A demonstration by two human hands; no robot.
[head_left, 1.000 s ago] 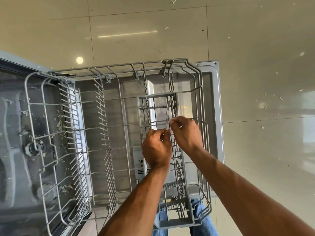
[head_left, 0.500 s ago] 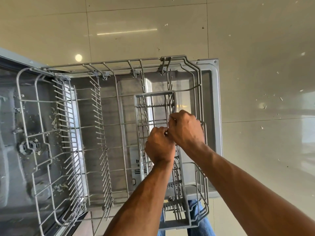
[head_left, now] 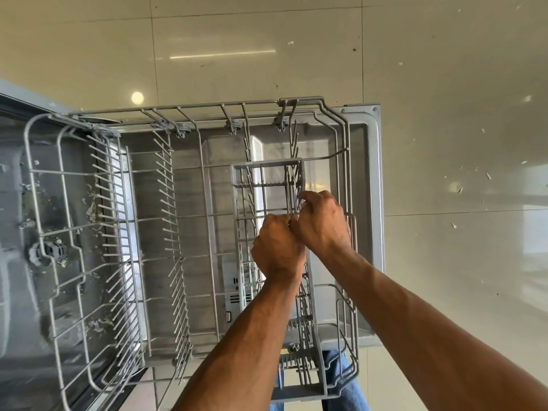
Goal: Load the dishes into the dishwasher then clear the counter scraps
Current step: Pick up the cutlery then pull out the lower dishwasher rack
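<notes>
Both hands work together over the cutlery basket (head_left: 268,185) in the pulled-out lower rack (head_left: 207,221) of the dishwasher. Left hand (head_left: 278,247) has its fingers curled into a tight grip, knuckles up, at the basket's thin wire dividers; what exactly the fingertips pinch is hidden behind the fist. Right hand (head_left: 323,221) touches the left at the knuckles, its fingers also curled, the fingertips hooked onto an upright grey wire at the basket's right side. Whether a utensil sits between the two grips cannot be told.

The grey plastic basket runs lengthwise along the rack's right part, directly beneath both hands. Rows of plate tines fill the rack's middle and left. Under the rack lies the open dishwasher door (head_left: 367,179), over a glossy tiled floor (head_left: 444,84) dotted with small pale scraps (head_left: 487,175). Bits of debris (head_left: 92,206) cling near the tub at left.
</notes>
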